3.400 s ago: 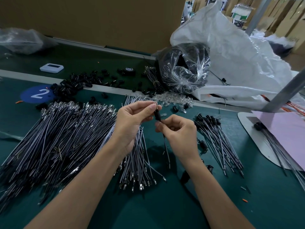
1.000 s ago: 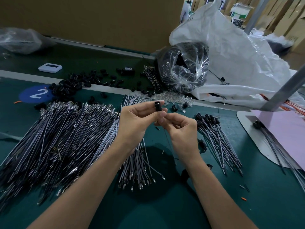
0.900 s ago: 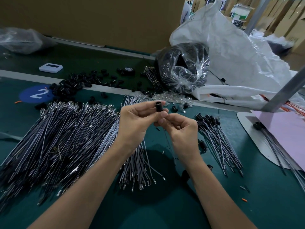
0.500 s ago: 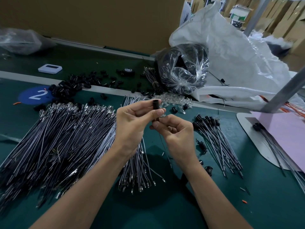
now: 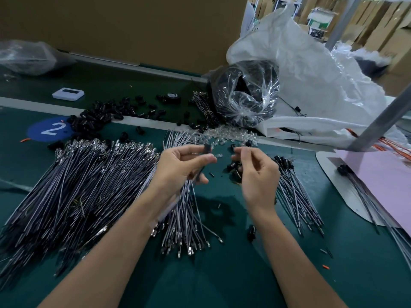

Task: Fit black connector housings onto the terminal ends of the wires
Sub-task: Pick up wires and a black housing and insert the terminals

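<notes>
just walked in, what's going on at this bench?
A person is working bare-handed. The left hand pinches a black housing with a wire trailing below it. The right hand hovers beside it, fingers curled; blur hides whether it holds anything. A pile of bare wires lies left, fitted wires right.

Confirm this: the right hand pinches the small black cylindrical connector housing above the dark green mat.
Wrong hand. In the head view the left hand pinches the small black cylindrical connector housing above the dark green mat; the right hand is apart from it.
</notes>
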Tool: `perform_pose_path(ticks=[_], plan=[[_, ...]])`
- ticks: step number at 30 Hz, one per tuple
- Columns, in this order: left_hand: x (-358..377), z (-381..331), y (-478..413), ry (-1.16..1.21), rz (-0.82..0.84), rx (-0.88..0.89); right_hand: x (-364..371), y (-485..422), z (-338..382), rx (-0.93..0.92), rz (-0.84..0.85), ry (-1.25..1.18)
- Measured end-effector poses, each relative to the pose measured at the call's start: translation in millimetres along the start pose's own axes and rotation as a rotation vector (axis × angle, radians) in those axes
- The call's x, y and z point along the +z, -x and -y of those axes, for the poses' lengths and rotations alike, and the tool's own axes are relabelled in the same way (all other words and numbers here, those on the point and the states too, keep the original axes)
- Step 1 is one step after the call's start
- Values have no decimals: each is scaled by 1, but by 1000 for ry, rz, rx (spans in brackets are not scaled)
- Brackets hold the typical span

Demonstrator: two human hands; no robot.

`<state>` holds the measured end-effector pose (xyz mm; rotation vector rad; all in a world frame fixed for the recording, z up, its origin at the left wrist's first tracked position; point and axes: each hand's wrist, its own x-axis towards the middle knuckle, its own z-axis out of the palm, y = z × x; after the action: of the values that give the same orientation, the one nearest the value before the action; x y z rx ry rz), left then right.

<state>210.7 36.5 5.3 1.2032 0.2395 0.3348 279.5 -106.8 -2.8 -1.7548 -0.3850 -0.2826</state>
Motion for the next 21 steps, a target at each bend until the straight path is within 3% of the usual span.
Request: perform_pose_path(ticks=[2, 8, 12, 14, 21], plan=[[1, 2, 0, -38, 26, -14, -3, -11, -4, -10, 34, 161], [3, 8, 0, -90, 28, 16, 25, -46, -5, -150, 438, 822], [3, 11, -1, -97, 32, 28, 37, -53, -6, -211, 484, 1015], [2, 11, -2, -113, 36, 28, 32, -55, -5, -221, 439, 904], [2, 15, -4, -210, 61, 48, -11, -31, 7, -27, 289, -42]])
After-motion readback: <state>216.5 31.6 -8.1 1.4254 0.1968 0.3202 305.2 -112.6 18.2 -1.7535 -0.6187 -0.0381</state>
